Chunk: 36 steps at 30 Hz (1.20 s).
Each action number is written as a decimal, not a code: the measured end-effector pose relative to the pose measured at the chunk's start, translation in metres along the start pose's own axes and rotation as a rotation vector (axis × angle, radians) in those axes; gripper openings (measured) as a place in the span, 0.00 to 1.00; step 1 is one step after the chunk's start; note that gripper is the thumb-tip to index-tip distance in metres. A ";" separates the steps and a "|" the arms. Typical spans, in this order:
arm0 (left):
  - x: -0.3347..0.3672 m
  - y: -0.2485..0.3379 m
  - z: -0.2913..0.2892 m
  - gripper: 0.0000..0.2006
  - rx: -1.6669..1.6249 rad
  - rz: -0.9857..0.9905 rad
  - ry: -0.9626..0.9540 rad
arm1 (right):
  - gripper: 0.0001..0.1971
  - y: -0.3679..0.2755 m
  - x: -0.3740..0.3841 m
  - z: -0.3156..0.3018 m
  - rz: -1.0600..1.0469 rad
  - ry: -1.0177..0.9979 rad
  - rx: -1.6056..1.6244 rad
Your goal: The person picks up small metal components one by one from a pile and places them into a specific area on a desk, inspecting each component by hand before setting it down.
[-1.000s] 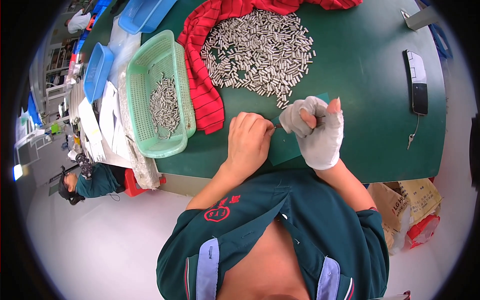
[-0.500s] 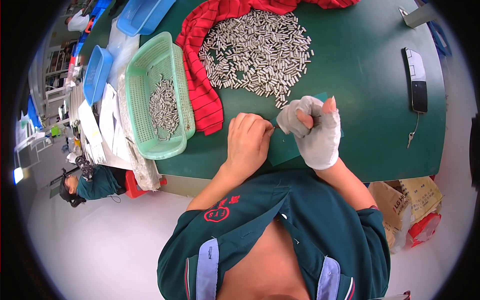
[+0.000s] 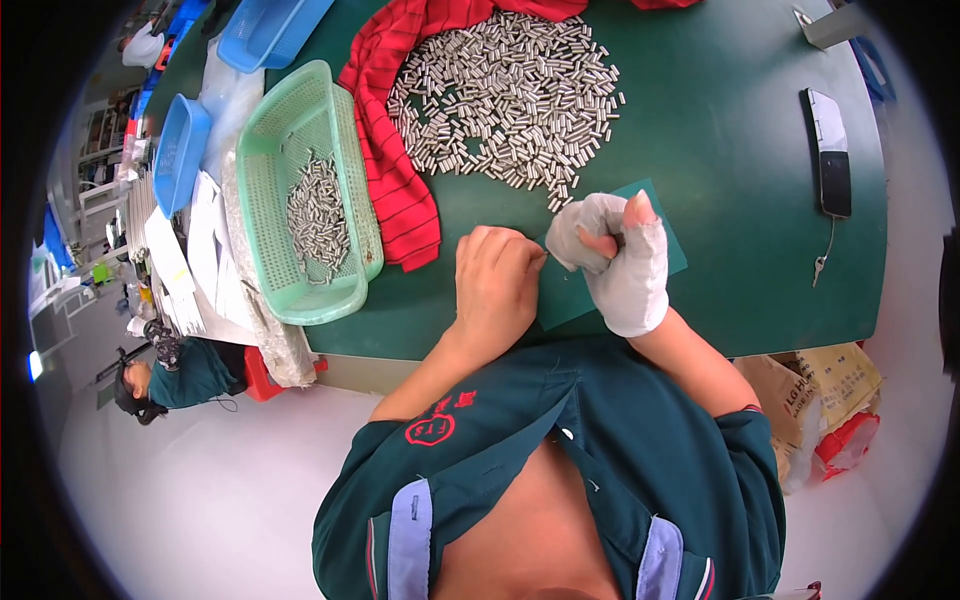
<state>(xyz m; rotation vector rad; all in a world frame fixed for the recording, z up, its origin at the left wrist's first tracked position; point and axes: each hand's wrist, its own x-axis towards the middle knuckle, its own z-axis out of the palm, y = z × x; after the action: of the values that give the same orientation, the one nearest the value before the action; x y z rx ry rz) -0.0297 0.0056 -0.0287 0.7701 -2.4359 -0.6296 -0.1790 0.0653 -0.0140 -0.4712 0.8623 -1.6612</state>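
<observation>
My bare left hand (image 3: 496,283) rests low over the green table, its fingers curled and thumb pinched in. Whatever those fingertips hold is hidden or too small to make out. Close beside it, my right hand (image 3: 628,268) wears a pale glove that leaves some fingertips bare. Its fingers are curled in with one bare tip pointing up, and what lies in the grip cannot be seen. Under both hands' inner sides lies a thin green sheet (image 3: 655,222). Just beyond them a big spread of small metal cylinders (image 3: 515,95) covers the table, its tail reaching my right hand.
A red striped cloth (image 3: 400,190) borders the pile. Left of it stands a green mesh basket (image 3: 262,215) with more cylinders (image 3: 318,220) inside. Blue trays (image 3: 180,150) and papers (image 3: 172,265) sit farther left. A phone (image 3: 830,150) and key (image 3: 819,270) lie right. Another person (image 3: 190,372) works nearby.
My right hand has shifted slightly left and its wrist has turned a little. My left hand stays nearly in place with its fingers still curled. The whole view has moved slightly.
</observation>
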 end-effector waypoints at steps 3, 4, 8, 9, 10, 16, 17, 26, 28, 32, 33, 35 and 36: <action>-0.001 0.001 0.002 0.09 0.000 -0.005 0.009 | 0.32 0.001 -0.002 0.003 0.033 0.016 -0.016; -0.002 0.001 0.002 0.09 0.002 -0.006 0.010 | 0.33 0.001 -0.004 0.007 0.025 0.063 -0.034; -0.001 -0.001 0.000 0.09 -0.003 0.002 0.030 | 0.33 0.002 -0.001 0.002 -0.017 0.015 0.020; -0.001 -0.001 -0.001 0.08 0.006 -0.003 0.015 | 0.33 0.003 0.000 -0.001 -0.021 0.004 0.014; -0.001 -0.001 -0.002 0.08 0.017 -0.008 0.001 | 0.33 0.004 0.002 -0.003 -0.020 -0.009 0.032; -0.001 -0.007 -0.022 0.06 -0.337 -0.134 0.065 | 0.25 0.002 0.000 0.000 -0.026 -0.050 -0.065; -0.002 -0.008 -0.026 0.06 -0.329 -0.128 0.083 | 0.21 -0.003 -0.003 0.005 0.013 0.006 -0.268; -0.010 -0.012 -0.037 0.05 -0.720 -0.128 0.149 | 0.05 -0.010 -0.019 0.025 0.191 -0.093 -0.470; -0.009 -0.010 -0.039 0.05 -0.666 -0.085 0.135 | 0.05 -0.007 -0.020 0.022 0.176 -0.115 -0.493; -0.007 -0.005 -0.044 0.06 -0.604 -0.034 0.116 | 0.06 -0.004 -0.022 0.021 0.165 -0.121 -0.458; -0.006 -0.005 -0.045 0.06 -0.577 -0.017 0.111 | 0.06 -0.004 -0.022 0.020 0.166 -0.128 -0.470; -0.005 -0.004 -0.046 0.06 -0.553 -0.001 0.124 | 0.05 -0.005 -0.022 0.020 0.184 -0.131 -0.488; -0.005 -0.003 -0.046 0.06 -0.537 0.005 0.122 | 0.05 -0.005 -0.022 0.019 0.187 -0.144 -0.501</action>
<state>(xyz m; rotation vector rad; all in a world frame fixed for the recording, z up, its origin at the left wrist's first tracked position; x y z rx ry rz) 0.0018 -0.0064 0.0028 0.5564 -2.0145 -1.1343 -0.1625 0.0808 0.0050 -0.8157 1.1785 -1.2178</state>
